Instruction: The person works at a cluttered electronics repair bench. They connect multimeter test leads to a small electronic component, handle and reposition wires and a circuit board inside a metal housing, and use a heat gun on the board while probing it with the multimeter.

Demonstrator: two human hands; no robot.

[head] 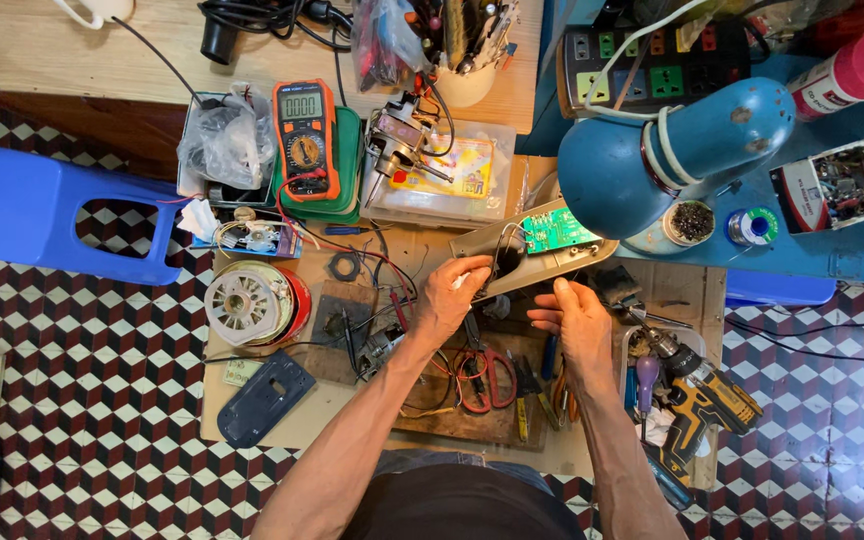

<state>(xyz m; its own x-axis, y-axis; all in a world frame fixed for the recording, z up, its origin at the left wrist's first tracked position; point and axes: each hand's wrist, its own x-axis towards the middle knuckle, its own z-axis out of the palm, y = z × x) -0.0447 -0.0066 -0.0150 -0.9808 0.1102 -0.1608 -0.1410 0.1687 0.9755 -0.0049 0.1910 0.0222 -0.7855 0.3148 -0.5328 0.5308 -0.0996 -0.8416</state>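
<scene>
1. Checkered red, white and black floor tiles surround a low, cluttered wooden workbench (282, 425), seen from above; a blue plastic stool (47, 215) lies on its side well to the left of the bench.

2. At the bench's centre, both bare hands work on an open beige plastic appliance casing (512, 262) — a green circuit board (560, 229) sits exposed in its upper end.

3. The left hand (449, 298) grips the casing's lower left edge, fingers curled over it, a small pale part pinched at the fingertips; what that part is cannot be told.

4. The right hand (580, 322) sits just below the casing, fingers half-curled toward it; whether it holds anything is unclear.

5. By the look of it, the casing is being opened or inspected, its insides already bare. A next move would call for a steady left-hand hold while the right reaches in — thin wires near the board look easy to snag.

6. Left of the casing stand an orange-and-black digital multimeter (305, 137) and a round white-and-red wound motor part (252, 303).

7. Below the casing lie red-handled scissors (482, 375); to its lower right, a yellow-and-black cordless drill (702, 395).

8. A blue metal desk lamp (672, 150) leans over the casing's upper right.
</scene>
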